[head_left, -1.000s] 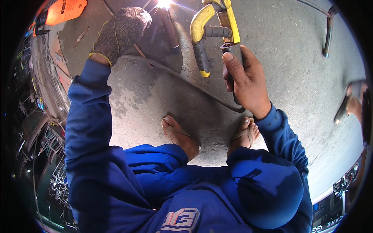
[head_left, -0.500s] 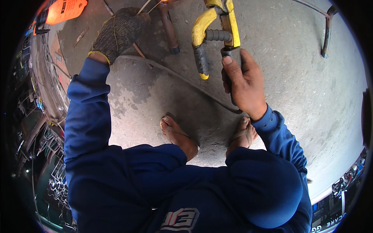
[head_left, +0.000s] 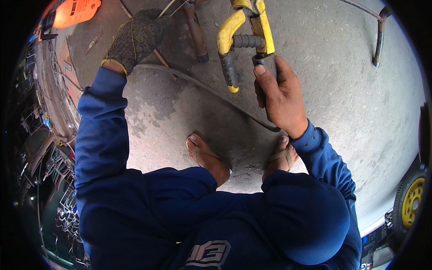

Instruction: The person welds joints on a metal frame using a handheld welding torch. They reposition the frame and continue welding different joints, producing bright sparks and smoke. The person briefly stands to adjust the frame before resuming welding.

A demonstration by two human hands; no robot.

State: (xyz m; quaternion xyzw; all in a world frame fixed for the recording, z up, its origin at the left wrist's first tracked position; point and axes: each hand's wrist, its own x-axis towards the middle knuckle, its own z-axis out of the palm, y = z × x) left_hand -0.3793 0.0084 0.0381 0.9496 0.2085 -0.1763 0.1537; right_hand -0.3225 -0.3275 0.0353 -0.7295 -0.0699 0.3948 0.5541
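My bare right hand [head_left: 283, 96] is wrapped round the black handle of a yellow and black welding electrode holder [head_left: 266, 33], its top end cut off by the upper edge. A dark cable [head_left: 211, 95] bends away from below that hand and runs along the floor to the left. My left hand [head_left: 139, 38], in a dark knitted glove with a yellow cuff, is closed at the upper left on a thin metal rod [head_left: 166, 8]. Just right of the glove stands a rusty brown metal tube [head_left: 194, 33], a faint red glow near its top.
An orange plastic piece [head_left: 75, 12] lies at the top left. A bent metal tube frame [head_left: 379, 40] stands at the upper right. My sandalled feet [head_left: 207, 157] are on the concrete floor [head_left: 342, 90]. A yellow-rimmed wheel [head_left: 411, 202] shows at the right edge; metal clutter fills the left.
The electrode holder and my right hand have shifted slightly left. The bright orange glow at the tube's top has faded. A yellow-rimmed wheel has come into view at the right edge.
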